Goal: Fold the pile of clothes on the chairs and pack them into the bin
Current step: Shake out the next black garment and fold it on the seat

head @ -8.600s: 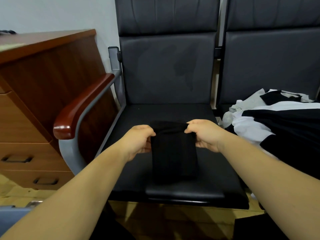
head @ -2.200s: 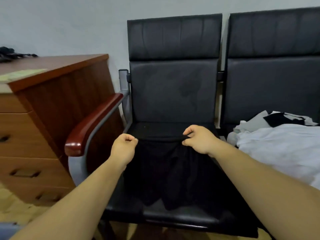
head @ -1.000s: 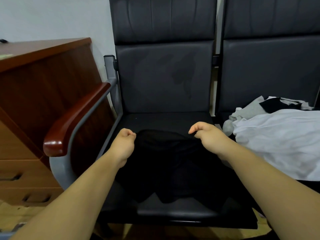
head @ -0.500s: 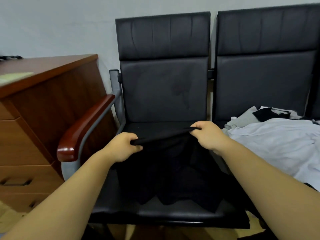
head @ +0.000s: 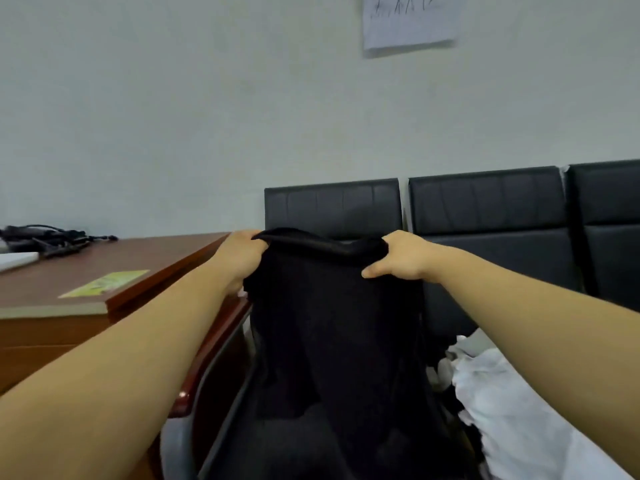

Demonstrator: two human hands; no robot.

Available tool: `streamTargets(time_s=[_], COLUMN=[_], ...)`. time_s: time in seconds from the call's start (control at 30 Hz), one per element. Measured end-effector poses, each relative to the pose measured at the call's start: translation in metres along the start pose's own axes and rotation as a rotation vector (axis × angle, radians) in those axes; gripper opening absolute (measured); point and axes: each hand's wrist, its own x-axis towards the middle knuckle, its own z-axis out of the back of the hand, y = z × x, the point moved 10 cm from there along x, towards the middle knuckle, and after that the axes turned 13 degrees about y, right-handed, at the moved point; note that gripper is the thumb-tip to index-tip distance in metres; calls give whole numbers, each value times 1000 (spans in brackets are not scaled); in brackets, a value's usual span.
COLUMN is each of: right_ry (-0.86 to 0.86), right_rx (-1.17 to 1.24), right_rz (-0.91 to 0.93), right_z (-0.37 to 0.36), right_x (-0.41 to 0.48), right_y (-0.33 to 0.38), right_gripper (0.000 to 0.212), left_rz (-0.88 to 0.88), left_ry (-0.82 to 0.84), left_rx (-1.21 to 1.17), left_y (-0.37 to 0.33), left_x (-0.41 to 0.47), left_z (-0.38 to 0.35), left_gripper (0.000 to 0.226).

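Note:
A black garment [head: 332,327] hangs in the air in front of the left black chair [head: 332,206]. My left hand [head: 242,254] grips its top left corner and my right hand [head: 401,258] grips its top right corner, stretching the upper edge between them. The cloth falls down over the chair seat, hiding it. At the lower right a pile of white and grey clothes [head: 502,393] lies on the neighbouring chair [head: 485,209]. No bin shows in the view.
A wooden desk [head: 104,271] stands at the left with black cables [head: 45,235] and a green-yellow paper [head: 104,284] on top. The chair's red-brown armrest [head: 214,348] runs below my left forearm. A paper sheet [head: 408,22] hangs on the wall.
Both hands have lifted the black garment off the seat to chair-back height. The view has tilted upward, bringing the wall and the desk top into sight.

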Motion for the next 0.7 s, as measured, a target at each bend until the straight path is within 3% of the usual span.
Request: streamTargets(time_s=[0.07,0.13,0.37,0.5,0.7], right_ry=[-110,-163,-210,-259,-230], right_rx=[-75,39,312,396,403], right_rz=[-25,-53,-125,-166,-48], right_z=[26,44,63,64,60], right_x=[-6,-13,-24,-23,-20], right_y=[9,12,5,0,11], right_gripper=[20,19,11,20,23], left_rz=[-44,-89,-114,-108,-90], left_ry=[-30,-38,-26,-42,-56], left_rx=[27,91,282,319,316], left_y=[-22,-40,-64,-61,-48], left_x=[-4,-8,-16,-17,-12], left_z=[9,16,37,44,51], left_gripper=[22,18,20,17,16])
